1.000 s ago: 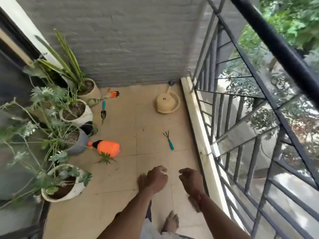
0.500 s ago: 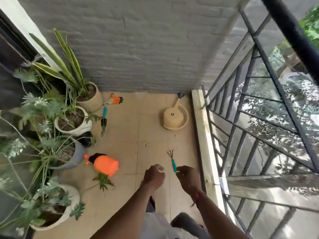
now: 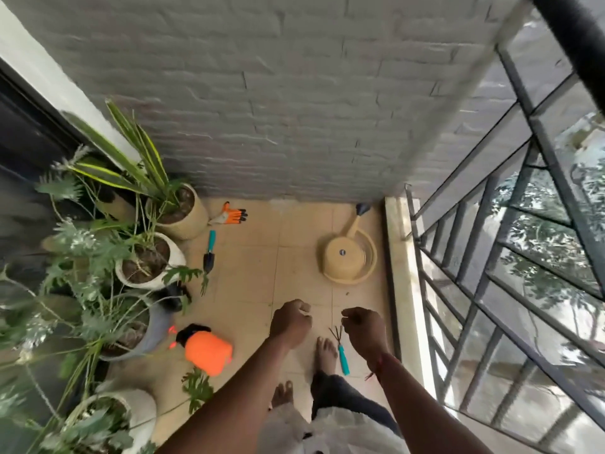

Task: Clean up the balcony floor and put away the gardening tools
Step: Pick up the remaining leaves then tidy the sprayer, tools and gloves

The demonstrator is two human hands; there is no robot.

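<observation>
A small teal-handled hand rake (image 3: 340,350) lies on the tiled floor beside my right foot. Above it hangs my right hand (image 3: 363,329), fingers curled, holding nothing. My left hand (image 3: 290,322) is beside it, also curled and empty. A teal-handled trowel (image 3: 210,252) lies by the pots at the left. Orange gardening gloves (image 3: 229,217) lie against the back wall. An orange spray bottle (image 3: 204,350) lies on its side near the grey pot. A tan watering can (image 3: 348,257) stands at the back right.
Several potted plants (image 3: 144,260) line the left side. A loose leafy sprig (image 3: 198,389) lies on the tiles under the sprayer. A grey brick wall closes the back. A stone kerb (image 3: 404,290) and dark metal railing (image 3: 491,290) run along the right.
I have stepped forward: the hand rake now lies beside my foot under my right hand, and the watering can and pots are closer. Both hands stay curled and empty.
</observation>
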